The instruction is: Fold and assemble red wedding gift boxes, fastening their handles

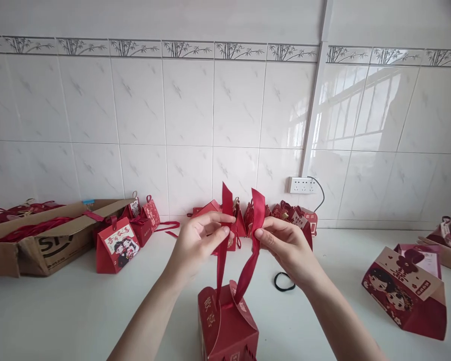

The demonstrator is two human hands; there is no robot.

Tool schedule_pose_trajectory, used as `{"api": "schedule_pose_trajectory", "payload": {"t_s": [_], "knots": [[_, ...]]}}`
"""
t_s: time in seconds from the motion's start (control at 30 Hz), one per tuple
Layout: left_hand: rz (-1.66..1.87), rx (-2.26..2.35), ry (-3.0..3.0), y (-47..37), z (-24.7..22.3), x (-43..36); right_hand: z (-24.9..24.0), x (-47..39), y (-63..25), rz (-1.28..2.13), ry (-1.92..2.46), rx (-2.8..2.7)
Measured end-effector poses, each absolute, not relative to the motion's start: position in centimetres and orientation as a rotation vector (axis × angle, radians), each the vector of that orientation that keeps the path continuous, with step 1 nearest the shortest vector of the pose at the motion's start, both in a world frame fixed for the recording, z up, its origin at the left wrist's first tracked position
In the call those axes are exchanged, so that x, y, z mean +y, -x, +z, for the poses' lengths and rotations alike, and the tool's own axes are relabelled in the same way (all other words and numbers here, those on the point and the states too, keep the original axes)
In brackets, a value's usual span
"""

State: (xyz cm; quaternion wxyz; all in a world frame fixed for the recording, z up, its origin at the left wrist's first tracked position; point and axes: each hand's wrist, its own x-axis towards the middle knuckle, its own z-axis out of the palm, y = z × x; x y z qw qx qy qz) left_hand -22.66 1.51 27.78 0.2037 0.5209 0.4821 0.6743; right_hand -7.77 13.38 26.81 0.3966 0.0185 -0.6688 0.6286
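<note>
A red gift box (pixel 235 328) with gold characters stands on the white table in front of me, its lower part cut off by the frame. A red ribbon (pixel 245 275) rises from the box top in two tails. My left hand (pixel 205 238) pinches the left tail between thumb and fingers. The right tail is pinched by my right hand (pixel 281 240), also above the box. Both tail ends stick up past my fingers, cut at a slant, and the tails stand apart.
A cardboard box (pixel 60 240) with red ribbons lies at the left, beside a triangular red gift box (pixel 116 245). A black elastic band (pixel 284 282) lies right of centre. A larger printed gift box (pixel 406 296) stands right. A power strip (pixel 301 185) hangs on the tiled wall.
</note>
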Motion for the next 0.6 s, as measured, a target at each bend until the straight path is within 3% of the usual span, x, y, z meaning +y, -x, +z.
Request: {"api": "schedule_pose_trajectory", "payload": {"t_s": [0.6], "knots": [[1.698,1.331,-1.602,20.1,27.9,1.0,27.1,13.0,7.3,1.368,-0.007,-1.564]]}}
